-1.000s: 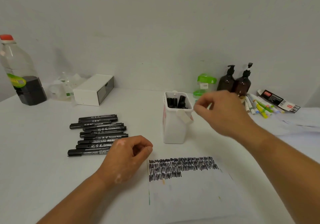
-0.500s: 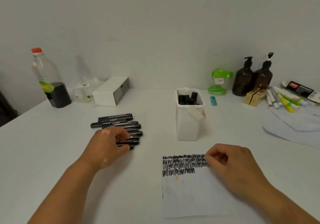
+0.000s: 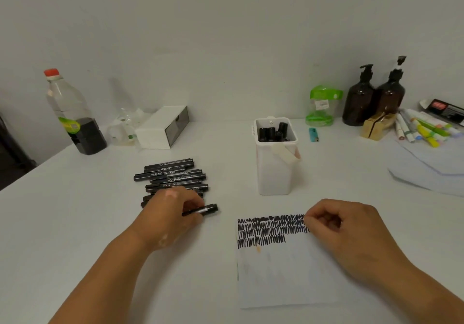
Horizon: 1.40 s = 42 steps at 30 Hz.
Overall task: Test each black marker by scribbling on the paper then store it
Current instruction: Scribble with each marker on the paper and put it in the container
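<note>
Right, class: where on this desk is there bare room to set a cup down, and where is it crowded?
Bare: the gap between the marker pile and the white tub; the stretch between tub and loose sheets; the near-left corner beside the left hand. Crowded: back right, around pump bottles and coloured pens.

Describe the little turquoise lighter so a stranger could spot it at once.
Find the tall white plastic tub of black markers mid-table. Right of it, before the green-lidded clear jar, lies the small turquoise lighter. Unlike its upright neighbours, it lies flat.
</note>
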### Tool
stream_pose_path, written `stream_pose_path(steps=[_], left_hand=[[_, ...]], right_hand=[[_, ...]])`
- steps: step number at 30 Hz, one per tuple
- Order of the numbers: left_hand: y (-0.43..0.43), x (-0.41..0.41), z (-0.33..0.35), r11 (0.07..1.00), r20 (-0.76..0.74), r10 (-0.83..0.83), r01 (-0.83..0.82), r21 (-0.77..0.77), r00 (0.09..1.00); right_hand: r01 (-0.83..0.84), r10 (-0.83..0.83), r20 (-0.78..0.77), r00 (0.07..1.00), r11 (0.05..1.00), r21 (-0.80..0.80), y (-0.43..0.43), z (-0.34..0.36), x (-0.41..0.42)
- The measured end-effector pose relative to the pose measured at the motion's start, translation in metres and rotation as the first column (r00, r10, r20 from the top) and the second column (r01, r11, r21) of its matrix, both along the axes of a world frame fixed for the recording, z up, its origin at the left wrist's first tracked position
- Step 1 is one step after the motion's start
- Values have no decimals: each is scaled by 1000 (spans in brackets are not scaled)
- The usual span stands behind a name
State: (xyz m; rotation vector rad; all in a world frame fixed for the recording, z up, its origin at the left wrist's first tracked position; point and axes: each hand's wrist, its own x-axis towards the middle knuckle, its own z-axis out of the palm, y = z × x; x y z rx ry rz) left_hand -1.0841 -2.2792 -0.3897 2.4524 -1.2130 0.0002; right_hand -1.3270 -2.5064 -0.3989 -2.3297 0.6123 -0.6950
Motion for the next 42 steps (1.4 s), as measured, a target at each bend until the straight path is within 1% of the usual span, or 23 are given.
stream_pose_path(steps=[4, 7, 10, 13, 15, 18, 21, 23, 26, 28, 30, 32, 42], left_hand=[[-18, -31, 5, 958, -33, -206, 195, -208, 978], [-29, -53, 7, 914, 17, -319, 312, -260, 948], [-37, -70, 7, 876, 52, -379, 377, -303, 924], [-44, -80, 3, 837, 59, -429, 421, -349, 901], [-46, -84, 1, 828, 70, -437, 431, -359, 897], [-46, -82, -3, 861, 58, -392, 388, -330, 918], [-44, -76, -9, 905, 31, -336, 332, -265, 941], [-45, -76, -12, 914, 33, -348, 347, -210, 937], [-48, -81, -12, 907, 19, -390, 387, -164, 921], [-49, -85, -13, 910, 6, -390, 386, -149, 921], [-49, -88, -13, 913, 2, -384, 380, -146, 924], [-50, -91, -12, 911, 7, -384, 380, -159, 923], [-56, -106, -11, 884, 67, -407, 412, -221, 911]], right_hand=[[-40, 40, -3, 999, 999, 11, 5, 3, 1], [-109, 110, -1, 994, 992, 68, 10, 5, 2], [-205, 204, 28, 979, 965, 160, 17, 7, 3], [-245, 235, 69, 970, 945, 218, 23, 6, 5], [-246, 230, 91, 969, 937, 250, 25, 6, 7], [-215, 186, 121, 975, 928, 304, 21, 7, 6], [-166, 121, 151, 981, 928, 332, 15, 10, 4], [-153, 101, 165, 981, 927, 342, 12, 10, 2], [-179, 114, 184, 976, 903, 390, 11, 10, 2], [-224, 133, 221, 966, 860, 459, 13, 11, 3], [-262, 131, 269, 954, 800, 540, 14, 12, 4], [-284, 141, 278, 950, 762, 582, 16, 12, 4], [-376, 257, 275, 926, 681, 628, 24, 4, 6]])
